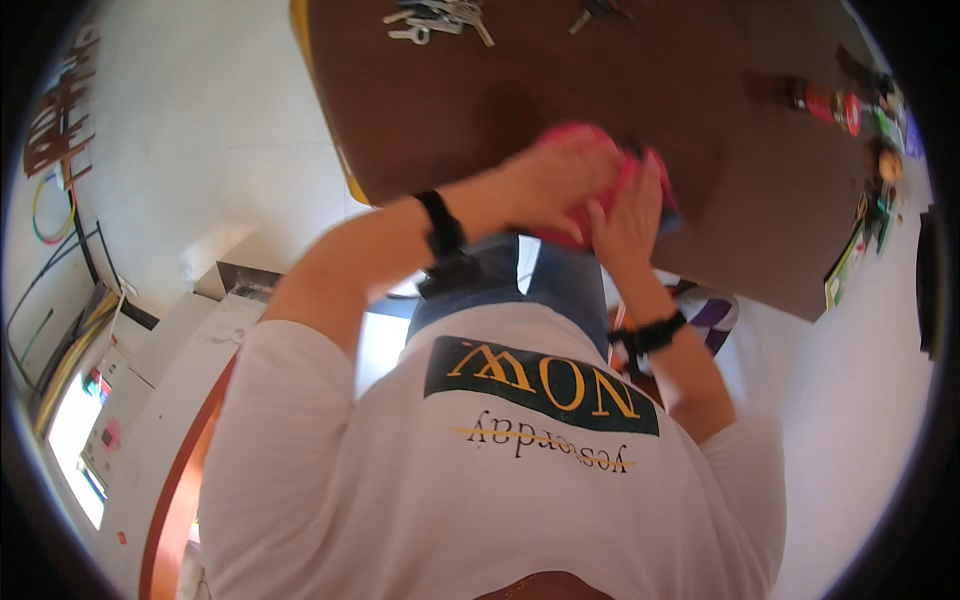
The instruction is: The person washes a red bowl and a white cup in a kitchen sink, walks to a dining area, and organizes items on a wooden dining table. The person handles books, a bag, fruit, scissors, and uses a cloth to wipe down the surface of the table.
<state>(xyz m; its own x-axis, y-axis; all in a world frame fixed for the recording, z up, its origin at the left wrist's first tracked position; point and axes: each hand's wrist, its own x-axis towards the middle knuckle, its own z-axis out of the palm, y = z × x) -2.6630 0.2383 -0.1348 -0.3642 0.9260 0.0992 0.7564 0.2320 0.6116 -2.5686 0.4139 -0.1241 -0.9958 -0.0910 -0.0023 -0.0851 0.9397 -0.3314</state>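
A pink-red soft item (577, 136), blurred and perhaps a pouch or a folded cloth, is at the near edge of the brown table (450, 97), with a dark part at its right end. My left hand (566, 176) lies across its left and top side, fingers stretched to the right. On its right side my right hand (628, 214) holds it, fingers close together and pointing away from me. The two hands nearly meet over it. Both wrists wear black bands. What lies under the palms is hidden.
Several loose metal keys (439, 21) lie at the table's far side, with another key (581, 21) to their right. A red-labelled jar (829, 105) stands at the right, near various small things along the wall. The table's left edge has yellow trim.
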